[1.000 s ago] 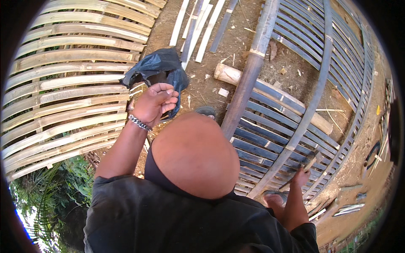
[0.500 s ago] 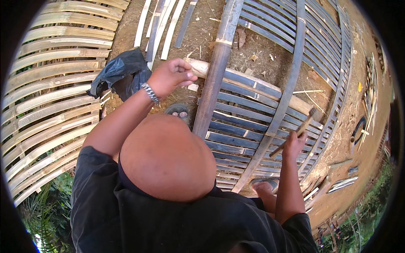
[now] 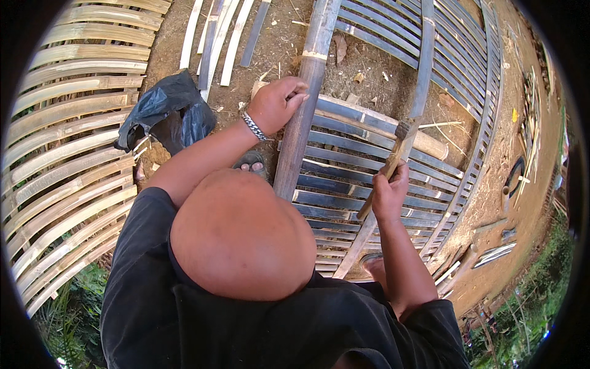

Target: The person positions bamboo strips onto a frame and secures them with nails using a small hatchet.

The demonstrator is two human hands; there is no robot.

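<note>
My left hand [image 3: 278, 106], with a metal-link bracelet at its wrist, is at the left edge of a thick dark bamboo pole [image 3: 305, 92]. Its thumb and fingers are pinched together; whatever they hold, if anything, is too small to make out. In my right hand [image 3: 389, 192] is a hammer [image 3: 392, 157], gripped by its wooden handle. The hammer's head is over a flat bamboo strip [image 3: 424, 74] that crosses a lattice of dark bamboo slats [image 3: 335, 184]. A thicker bamboo piece [image 3: 430, 145] lies across under the pole and the strip.
A crumpled black plastic bag [image 3: 161, 104] lies on the soil at left. Beside it stands a panel of pale bamboo slats [image 3: 74, 104]. Loose bamboo strips [image 3: 236, 46] lie at the far side. More cut pieces [image 3: 495, 254] and a black coil [image 3: 515, 172] are at right.
My left hand has moved right to the dark pole. My right hand has swung the hammer left, from the thicker bamboo piece's right end to over the flat strip.
</note>
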